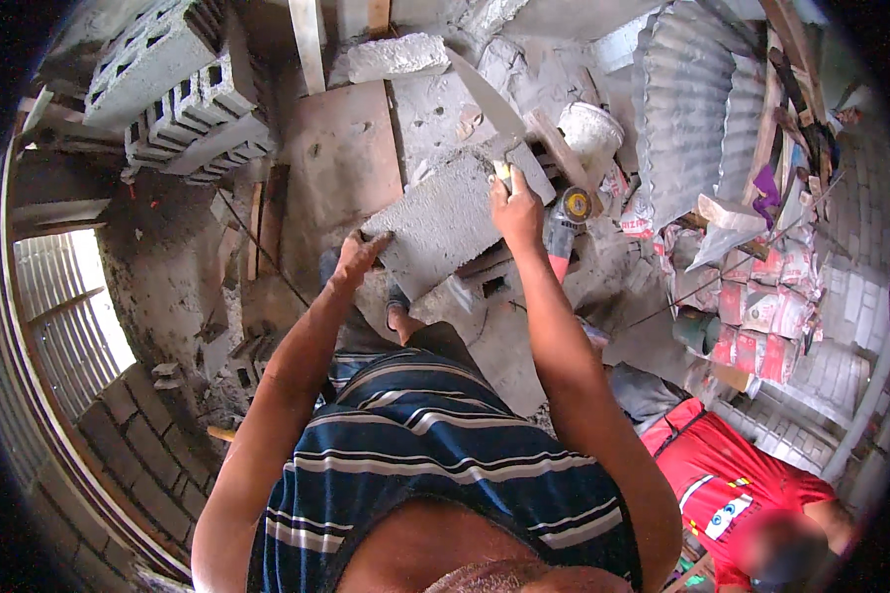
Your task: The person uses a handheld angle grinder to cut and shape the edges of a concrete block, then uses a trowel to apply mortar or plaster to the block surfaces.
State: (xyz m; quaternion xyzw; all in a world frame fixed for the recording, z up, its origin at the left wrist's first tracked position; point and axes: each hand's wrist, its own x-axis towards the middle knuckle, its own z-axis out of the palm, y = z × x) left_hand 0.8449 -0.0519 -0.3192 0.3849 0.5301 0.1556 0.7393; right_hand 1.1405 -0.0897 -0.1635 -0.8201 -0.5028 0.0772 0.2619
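Note:
A grey concrete block [440,222] lies tilted in front of me, its broad rough face up. My left hand [362,253] is closed on the block's left edge, fingers over the top. At the block's right end, my right hand [516,210] is wrapped round the yellow handle of a long-bladed tool [487,97]. Its flat grey blade tapers away toward the far left; whether it is a saw or a trowel I cannot make out. Just right of that hand rests an angle grinder [570,215] with a round disc and a red grip.
Hollow blocks [183,94] are stacked at the far left, near a brown board [344,148]. Beyond the grinder stand a white bucket [591,133] and corrugated sheets [697,109]. Red-and-white bags [761,301] are piled right. A person in red [732,484] is at lower right.

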